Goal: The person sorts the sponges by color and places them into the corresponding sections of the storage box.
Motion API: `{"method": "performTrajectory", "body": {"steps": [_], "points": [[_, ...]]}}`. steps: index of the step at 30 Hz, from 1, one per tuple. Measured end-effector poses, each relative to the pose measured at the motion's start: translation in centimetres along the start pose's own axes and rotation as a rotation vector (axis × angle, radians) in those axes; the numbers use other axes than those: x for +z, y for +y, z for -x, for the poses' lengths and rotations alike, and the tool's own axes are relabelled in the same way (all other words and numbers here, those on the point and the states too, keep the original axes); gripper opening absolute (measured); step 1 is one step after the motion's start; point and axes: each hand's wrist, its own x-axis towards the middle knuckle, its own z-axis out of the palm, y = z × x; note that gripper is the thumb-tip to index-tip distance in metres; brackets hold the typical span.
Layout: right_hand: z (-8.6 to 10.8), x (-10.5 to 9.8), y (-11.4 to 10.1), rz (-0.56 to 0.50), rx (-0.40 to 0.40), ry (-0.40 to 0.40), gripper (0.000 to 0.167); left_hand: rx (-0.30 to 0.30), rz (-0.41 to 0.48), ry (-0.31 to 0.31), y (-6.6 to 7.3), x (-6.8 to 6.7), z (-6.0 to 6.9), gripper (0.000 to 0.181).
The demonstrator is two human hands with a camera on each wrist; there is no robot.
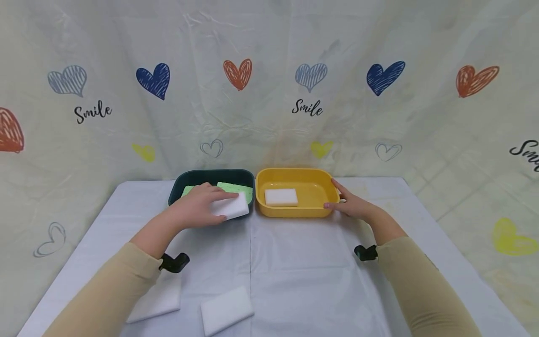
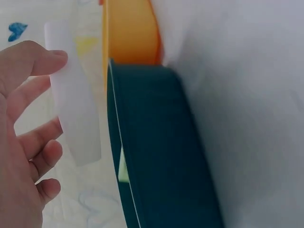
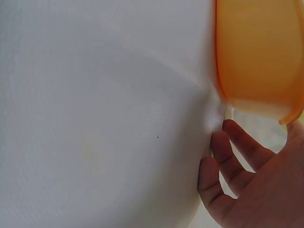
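Observation:
My left hand (image 1: 202,203) holds a white sponge block (image 1: 232,207) over the front rim of a dark green container (image 1: 180,180). In the left wrist view the thumb (image 2: 58,58) lies against the white block and the lower fingers are bent. Light green sponges (image 1: 236,188) lie inside the green container, partly hidden by the hand. My right hand (image 1: 353,203) grips the right end of a yellow container (image 1: 290,212), thumb over its rim. In the right wrist view several fingers (image 3: 221,149) rest below the end, apart from its wall. Another white sponge (image 1: 281,197) lies inside the yellow container.
Two more white sponge blocks lie near the front of the white-covered table: one (image 1: 227,306) near the middle, another (image 1: 162,299) partly under the left sleeve (image 1: 113,285). The containers stand side by side before a heart-patterned curtain (image 1: 269,117).

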Motion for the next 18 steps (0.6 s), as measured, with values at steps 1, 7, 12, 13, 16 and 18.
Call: {"method": "performTrajectory", "body": {"steps": [1, 7, 12, 13, 16, 18], "points": [[0.0, 0.0, 0.1, 0.000, 0.001, 0.001, 0.108, -0.003, 0.007, -0.011, 0.5, 0.0, -0.8, 0.055], [-0.2, 0.1, 0.3, 0.013, 0.018, 0.006, 0.106, 0.021, 0.033, -0.027, 3.6, 0.4, -5.8, 0.056], [-0.4, 0.1, 0.5, 0.019, 0.027, 0.016, 0.104, 0.024, 0.048, -0.049, 6.0, 0.9, -9.5, 0.055], [-0.4, 0.1, 0.5, 0.015, 0.030, 0.018, 0.104, 0.018, 0.056, -0.052, 6.4, 1.0, -10.1, 0.055], [-0.5, 0.0, 0.7, 0.020, 0.030, 0.018, 0.107, 0.005, 0.078, -0.064, 7.2, 1.5, -11.7, 0.053], [-0.6, 0.0, 0.7, 0.020, 0.030, 0.019, 0.108, -0.005, 0.088, -0.068, 7.5, 1.9, -12.6, 0.052]]}}
